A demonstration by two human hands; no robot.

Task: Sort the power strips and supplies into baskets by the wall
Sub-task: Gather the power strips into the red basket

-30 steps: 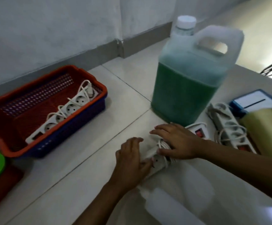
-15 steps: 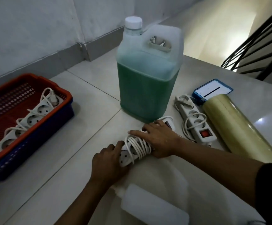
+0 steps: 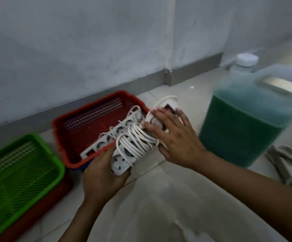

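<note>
Strip (image 3: 122, 161): white plastic, smooth, slight sheen; wound with white cord (image 3: 138, 138), smooth rubbery sheath.
Second strip (image 3: 106, 138) in the red basket (image 3: 96, 109): same white plastic.
Red basket: moulded plastic, perforated mesh walls, semi-gloss rim.
Green basket (image 3: 19, 165): moulded plastic, slatted mesh floor, bright semi-gloss rim.
Jug (image 3: 250, 123): translucent plastic, matt and cloudy, green liquid showing through; white plastic cap (image 3: 247, 59), ribbed edge.
Third strip (image 3: 288, 168), far right: plastic, blurred, finish unclear.
Floor (image 3: 159, 198): pale tile, smooth, glossy, thin grout lines.
Wall (image 3: 72, 49): painted plaster, matt, faintly mottled.
Skirting (image 3: 194, 70): grey, smooth, dull sheen; material unclear.
</note>
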